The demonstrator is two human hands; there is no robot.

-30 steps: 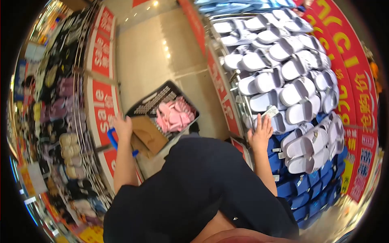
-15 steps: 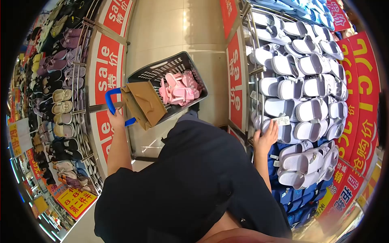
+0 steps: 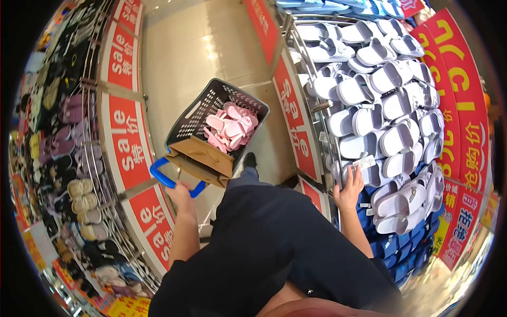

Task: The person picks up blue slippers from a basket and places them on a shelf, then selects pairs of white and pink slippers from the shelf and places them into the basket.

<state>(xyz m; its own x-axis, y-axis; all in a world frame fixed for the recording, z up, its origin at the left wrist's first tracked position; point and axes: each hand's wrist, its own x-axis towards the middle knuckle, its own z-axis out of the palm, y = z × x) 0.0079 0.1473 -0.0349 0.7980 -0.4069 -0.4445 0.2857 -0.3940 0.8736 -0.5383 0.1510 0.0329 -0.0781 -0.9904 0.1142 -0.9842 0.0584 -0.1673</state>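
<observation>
My left hand (image 3: 181, 194) is closed around the blue handle (image 3: 159, 168) of a dark perforated shopping basket (image 3: 192, 108). Several pink slippers (image 3: 232, 127) lie inside the basket, and a brown paper bag (image 3: 202, 153) stands at its handle end. On the other side, my right hand (image 3: 348, 189) reaches to the rack of white slippers, thumb and fingers apart. Its fingertips are right at a white printed tag (image 3: 364, 162) among the white slippers (image 3: 398, 140).
Red sale signs (image 3: 125, 134) line the left rack, which bears dark, purple and beige shoes (image 3: 80, 187). A metal rail (image 3: 311, 68) edges the right rack. Navy slippers (image 3: 409, 245) sit below the white ones. My shoe (image 3: 250, 159) is on the tiled floor (image 3: 179, 47) beside the basket.
The view has turned, and the basket now sits more angled, with its handle lower in view. My left hand keeps its grip; my right hand remains at the tag.
</observation>
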